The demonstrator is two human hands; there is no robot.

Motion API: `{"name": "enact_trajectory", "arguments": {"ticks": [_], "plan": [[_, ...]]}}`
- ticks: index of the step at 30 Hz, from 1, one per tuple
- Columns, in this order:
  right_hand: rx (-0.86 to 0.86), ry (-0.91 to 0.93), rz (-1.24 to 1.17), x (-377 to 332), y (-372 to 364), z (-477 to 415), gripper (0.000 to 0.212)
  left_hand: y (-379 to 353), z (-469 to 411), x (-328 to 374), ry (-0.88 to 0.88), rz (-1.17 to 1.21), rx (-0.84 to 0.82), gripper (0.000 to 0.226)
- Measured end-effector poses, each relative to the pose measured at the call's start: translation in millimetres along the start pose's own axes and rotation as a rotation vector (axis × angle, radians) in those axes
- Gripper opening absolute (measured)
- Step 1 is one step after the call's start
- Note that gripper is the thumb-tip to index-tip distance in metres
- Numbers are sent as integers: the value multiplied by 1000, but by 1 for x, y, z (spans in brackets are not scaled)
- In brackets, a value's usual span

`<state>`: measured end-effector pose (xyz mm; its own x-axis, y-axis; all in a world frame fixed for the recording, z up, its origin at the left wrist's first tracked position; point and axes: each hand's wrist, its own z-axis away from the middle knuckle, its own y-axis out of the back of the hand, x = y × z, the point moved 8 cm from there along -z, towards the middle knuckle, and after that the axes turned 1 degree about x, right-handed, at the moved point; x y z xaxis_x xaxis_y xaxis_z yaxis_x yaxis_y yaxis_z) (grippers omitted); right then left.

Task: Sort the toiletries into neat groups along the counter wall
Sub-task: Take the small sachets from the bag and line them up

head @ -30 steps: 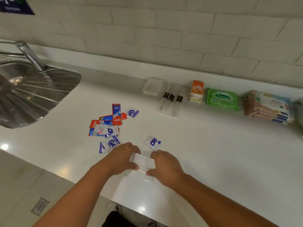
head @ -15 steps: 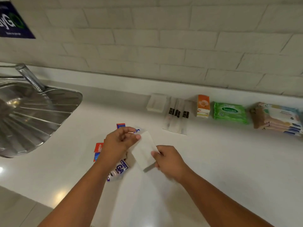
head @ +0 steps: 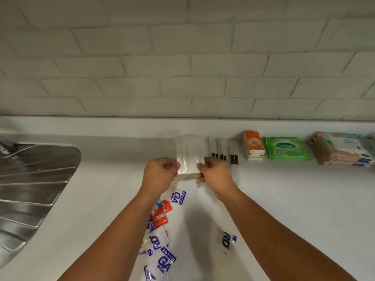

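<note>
Both hands hold one flat clear plastic packet [head: 189,155] just above the counter near the wall. My left hand [head: 161,173] pinches its left edge and my right hand [head: 215,173] its right edge. The packet hides the white stack that lay by the wall. Right of it lie clear sleeves with black ends [head: 223,153], an orange box [head: 253,145], a green wipes pack [head: 286,148] and a stack of wipe packs [head: 341,149]. A loose heap of blue-white and red sachets [head: 162,224] lies under my left forearm. One lone clear sachet [head: 225,241] lies between my forearms.
A steel sink drainboard [head: 34,179] fills the left side, its rim close to the sachets. The white counter [head: 304,199] runs along a pale brick wall [head: 182,67] with a low white upstand.
Both hands lifted the clear packet from the near counter and carried it forward to the wall, beside the black-ended sleeves. The view tilted up and moved closer.
</note>
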<state>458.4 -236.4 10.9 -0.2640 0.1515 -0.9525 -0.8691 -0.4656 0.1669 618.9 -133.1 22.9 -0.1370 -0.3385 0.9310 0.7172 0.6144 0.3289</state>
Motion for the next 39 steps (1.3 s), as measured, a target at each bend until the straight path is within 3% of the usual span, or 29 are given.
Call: {"name": "enact_trajectory", "arguments": {"ticks": [6,9,19,28,36,39], "plan": [[171,107,349,-21,2,-53,16,-20,-68,7,-28,-115,4,17],[167,54,404,-13,-3,-74,37,-28,-88,4,-31,-171,22,20],[131,64,807,2,-13,-98,26,-38,-104,-16,-2,-315,6,16],[102,91,872,1,-18,-103,12,-46,-111,-19,-45,-376,5,24],[70,105,860,-6,-13,-90,26,-39,-101,-15,-57,-392,-17,32],[61,158,834,-16,-12,-76,35,-29,-88,-5,-100,-391,5,20]]}}
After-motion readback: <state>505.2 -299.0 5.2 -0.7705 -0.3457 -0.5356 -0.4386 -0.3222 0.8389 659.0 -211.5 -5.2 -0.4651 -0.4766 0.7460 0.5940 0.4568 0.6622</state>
